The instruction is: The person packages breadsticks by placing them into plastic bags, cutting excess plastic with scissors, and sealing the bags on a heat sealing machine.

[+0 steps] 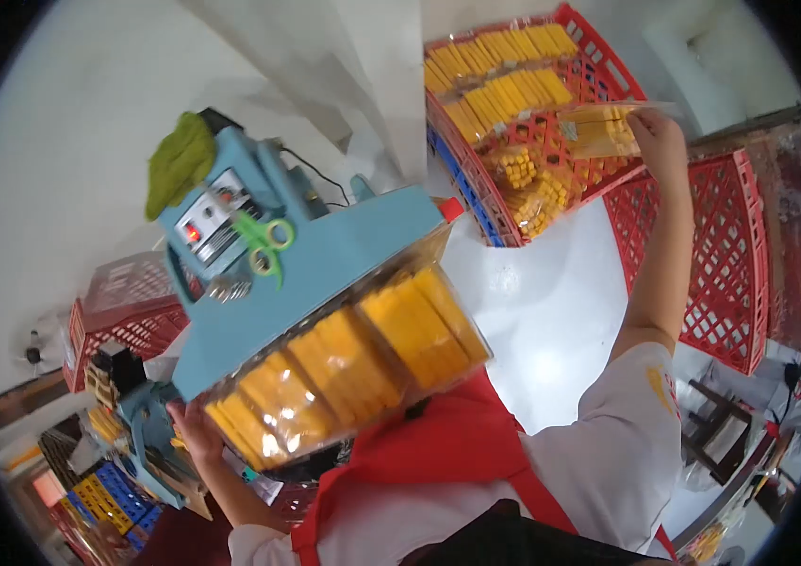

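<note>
My right hand [660, 141] is closed on the end of a clear plastic packet [600, 130] of yellow sticks. That packet hangs over a red lattice crate [627, 87], where several similar packets [504, 99] lie in rows. Smaller bundles of yellow sticks [537, 193] sit at the crate's near end. At lower left, my left hand [197, 436] is beside the left end of a clear-walled holder [400, 389] filled with yellow sticks [339, 363]. Its fingers are partly hidden, so their grip is unclear. The holder runs along the front of a blue-grey machine [325, 269].
Green-handled scissors [266, 243] lie on the machine, below a green cloth [179, 165] draped at its top. Another red crate [721, 255] stands at right, with one more [127, 321] at left. Blue and yellow crates [113, 505] are stacked at lower left.
</note>
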The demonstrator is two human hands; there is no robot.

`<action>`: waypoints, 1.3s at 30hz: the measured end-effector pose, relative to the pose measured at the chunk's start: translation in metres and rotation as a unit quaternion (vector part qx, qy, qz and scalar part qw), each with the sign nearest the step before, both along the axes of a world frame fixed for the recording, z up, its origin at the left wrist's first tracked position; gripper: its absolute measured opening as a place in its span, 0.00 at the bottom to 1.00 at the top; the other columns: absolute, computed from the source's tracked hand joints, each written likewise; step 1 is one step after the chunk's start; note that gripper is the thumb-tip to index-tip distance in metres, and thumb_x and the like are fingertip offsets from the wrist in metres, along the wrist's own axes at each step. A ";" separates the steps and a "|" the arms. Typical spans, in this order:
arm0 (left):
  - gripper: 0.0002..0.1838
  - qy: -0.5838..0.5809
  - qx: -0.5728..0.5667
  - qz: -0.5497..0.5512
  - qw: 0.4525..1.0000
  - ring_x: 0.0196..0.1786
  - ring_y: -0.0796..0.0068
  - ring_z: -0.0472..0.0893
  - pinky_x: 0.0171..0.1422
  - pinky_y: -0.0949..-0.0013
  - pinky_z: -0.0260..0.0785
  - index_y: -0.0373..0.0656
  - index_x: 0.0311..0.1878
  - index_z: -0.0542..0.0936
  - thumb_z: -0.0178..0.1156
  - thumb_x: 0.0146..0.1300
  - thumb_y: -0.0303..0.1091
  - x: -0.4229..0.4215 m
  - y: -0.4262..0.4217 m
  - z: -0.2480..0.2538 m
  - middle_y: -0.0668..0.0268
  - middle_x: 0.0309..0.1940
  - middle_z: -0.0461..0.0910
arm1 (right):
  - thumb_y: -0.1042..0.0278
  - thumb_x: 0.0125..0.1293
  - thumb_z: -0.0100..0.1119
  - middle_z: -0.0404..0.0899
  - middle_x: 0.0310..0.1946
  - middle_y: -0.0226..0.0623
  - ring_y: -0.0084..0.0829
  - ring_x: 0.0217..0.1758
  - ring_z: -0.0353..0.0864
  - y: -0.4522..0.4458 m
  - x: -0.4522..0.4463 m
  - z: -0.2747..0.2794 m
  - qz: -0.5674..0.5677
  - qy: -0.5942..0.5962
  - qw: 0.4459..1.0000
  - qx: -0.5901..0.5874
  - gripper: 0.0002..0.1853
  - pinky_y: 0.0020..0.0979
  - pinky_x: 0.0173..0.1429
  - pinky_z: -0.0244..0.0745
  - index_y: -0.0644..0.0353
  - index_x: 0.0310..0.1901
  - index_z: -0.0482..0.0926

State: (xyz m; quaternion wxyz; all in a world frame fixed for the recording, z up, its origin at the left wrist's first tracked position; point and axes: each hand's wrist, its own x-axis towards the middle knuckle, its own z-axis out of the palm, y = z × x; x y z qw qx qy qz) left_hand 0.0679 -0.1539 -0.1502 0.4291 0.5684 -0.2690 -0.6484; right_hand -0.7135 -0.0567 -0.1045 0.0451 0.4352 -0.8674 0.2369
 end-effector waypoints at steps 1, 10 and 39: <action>0.38 -0.168 -0.065 -0.035 0.983 0.57 0.66 0.61 0.62 0.69 0.48 0.32 0.56 0.61 0.30 0.60 0.62 -0.010 0.002 0.004 0.56 0.53 0.64 | 0.66 0.55 0.53 0.77 0.25 0.39 0.29 0.28 0.74 0.002 0.030 0.044 0.016 -0.037 0.999 -0.014 0.12 0.26 0.36 0.67 0.68 0.36 0.75; 0.29 -0.074 -0.190 0.052 0.978 0.64 0.61 0.54 0.66 0.61 0.42 0.39 0.61 0.58 0.35 0.64 0.51 -0.064 0.041 0.084 0.56 0.61 0.55 | 0.76 0.55 0.51 0.77 0.27 0.32 0.15 0.23 0.68 0.001 0.251 0.251 0.360 -0.308 0.847 -0.243 0.07 0.16 0.29 0.63 0.68 0.32 0.78; 0.40 0.551 -0.165 0.056 0.816 0.60 0.56 0.61 0.64 0.53 0.51 0.45 0.61 0.58 0.35 0.54 0.67 -0.057 0.131 0.112 0.56 0.60 0.59 | 0.77 0.53 0.52 0.75 0.26 0.34 0.19 0.27 0.70 -0.025 0.567 0.254 0.755 -0.275 0.594 -0.036 0.07 0.20 0.32 0.64 0.67 0.33 0.77</action>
